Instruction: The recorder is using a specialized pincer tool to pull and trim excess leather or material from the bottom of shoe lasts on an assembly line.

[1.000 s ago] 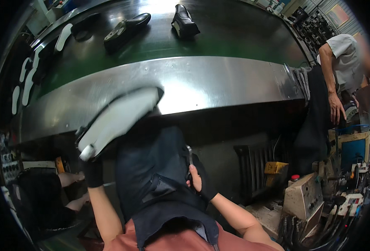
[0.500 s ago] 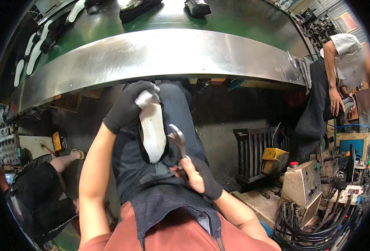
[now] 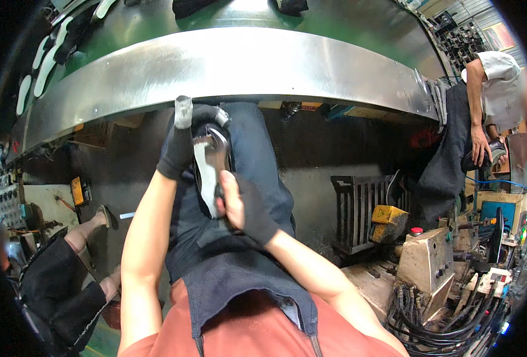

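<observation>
A black shoe upper with a white sole board lies on my lap, white side up. My left hand, in a black fingerless glove with pale tape on thumb and fingers, grips its far end. My right hand, also gloved, is closed round the handle of a metal tool with a curved, pincer-like head. The tool's head is at the far end of the shoe, close to my left fingers. Motion blur hides whether its jaws grip the edge. My right hand covers part of the shoe's near right side.
Ahead runs a metal-edged bench with a green top, bearing shoe parts and white soles. At right stand a black slatted rack, a yellow pedal box and a machine with cables. A co-worker bends at far right; another person's legs show at left.
My right hand has moved up and left, bringing the tool from beside the shoe onto its far end. My left thumb has lifted upright while the fingers keep hold.
</observation>
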The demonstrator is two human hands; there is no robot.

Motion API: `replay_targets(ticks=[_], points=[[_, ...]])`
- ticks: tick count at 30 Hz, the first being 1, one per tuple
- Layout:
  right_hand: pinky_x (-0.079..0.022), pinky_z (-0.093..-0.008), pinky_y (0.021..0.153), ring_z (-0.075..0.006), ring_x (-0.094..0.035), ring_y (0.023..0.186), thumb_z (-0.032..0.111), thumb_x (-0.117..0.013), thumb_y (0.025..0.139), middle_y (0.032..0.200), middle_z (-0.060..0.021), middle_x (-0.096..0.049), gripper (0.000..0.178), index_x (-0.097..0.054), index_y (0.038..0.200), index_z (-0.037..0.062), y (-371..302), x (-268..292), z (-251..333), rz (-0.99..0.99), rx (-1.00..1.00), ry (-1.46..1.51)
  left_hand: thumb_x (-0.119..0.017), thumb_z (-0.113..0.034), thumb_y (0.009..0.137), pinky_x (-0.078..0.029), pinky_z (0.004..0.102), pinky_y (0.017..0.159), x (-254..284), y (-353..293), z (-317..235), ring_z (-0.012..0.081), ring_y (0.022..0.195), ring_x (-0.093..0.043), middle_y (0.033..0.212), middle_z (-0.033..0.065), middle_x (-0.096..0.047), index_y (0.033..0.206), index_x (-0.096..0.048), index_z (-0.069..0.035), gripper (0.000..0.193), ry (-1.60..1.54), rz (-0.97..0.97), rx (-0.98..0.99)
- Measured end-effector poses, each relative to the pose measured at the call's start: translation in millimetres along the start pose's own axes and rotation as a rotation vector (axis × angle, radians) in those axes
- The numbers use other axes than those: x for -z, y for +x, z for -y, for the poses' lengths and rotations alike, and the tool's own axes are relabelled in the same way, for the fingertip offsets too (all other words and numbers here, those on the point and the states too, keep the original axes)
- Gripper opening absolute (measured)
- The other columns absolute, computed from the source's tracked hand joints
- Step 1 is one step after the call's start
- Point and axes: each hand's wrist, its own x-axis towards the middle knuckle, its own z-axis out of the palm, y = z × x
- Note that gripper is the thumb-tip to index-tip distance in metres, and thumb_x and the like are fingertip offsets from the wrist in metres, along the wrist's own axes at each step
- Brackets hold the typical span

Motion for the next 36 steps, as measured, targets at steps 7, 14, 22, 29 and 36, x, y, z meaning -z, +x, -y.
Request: replay_targets(ticks=[7,14,22,29,36], points=[[-0.044,-0.0418,0.068,-0.033,-0.061,0.079,0.018,-0.041,0.098,0.085,-0.0231,-0.061,0.026,-0.057,0.097,-0.0021,-37,11,-2,0.07,0.358,-0.254,-0.018,-0.062,0.093,-0.037,0.0414,0.104,-11,-37,-23,0.03,0.106,-0.06,0.096,0.0152,-0.068,0.082,-0.07,0.0,0.082,0.403,0.165,-0.321],[-0.048,-0.0293,0.063,-0.0128,-0.06,0.065,0.046,-0.043,0.101,0.074,-0.0055,-0.063,0.05,-0.062,0.089,0.002,-5,6,26,0.027,-0.19,-0.099,-0.037,-0.052,0.099,-0.049,0.031,0.088,7,-18,-1,0.0192,0.095,-0.064,0.096,0.0085,-0.07,0.098,-0.068,-0.002,0.059,-0.143,-0.133,-0.033],[-0.042,-0.0329,0.055,-0.0175,-0.056,0.059,0.033,-0.042,0.103,0.065,-0.0078,-0.059,0.042,-0.061,0.084,0.0016,-4,-10,-21,-0.328,0.33,-0.318,-0.038,-0.048,0.102,-0.048,0.0293,0.081,-27,-16,1,0.0149,0.082,-0.063,0.083,0.0072,-0.068,0.088,-0.067,-0.002,0.057,0.124,-0.228,-0.24],[-0.047,-0.0446,0.072,-0.0367,-0.06,0.082,0.014,-0.049,0.092,0.089,-0.0225,-0.061,0.028,-0.058,0.112,-0.003,-40,13,-41,-0.031,0.445,-0.529,-0.04,-0.039,0.101,-0.046,0.0315,0.09,-24,-70,-19,0.0176,0.094,-0.062,0.1,0.0111,-0.067,0.107,-0.064,-0.004,0.042,-0.078,-0.028,-0.197],[-0.052,-0.0498,0.084,-0.0429,-0.06,0.094,0.029,-0.062,0.084,0.107,-0.0236,-0.059,0.036,-0.056,0.089,-0.0063,-114,61,-90,0.314,0.719,-0.632,-0.043,-0.071,0.088,-0.04,0.035,0.103,-23,-172,69,0.0195,0.119,-0.052,0.133,0.0111,-0.053,0.138,-0.043,-0.003,0.085,-0.369,-0.134,0.207]])
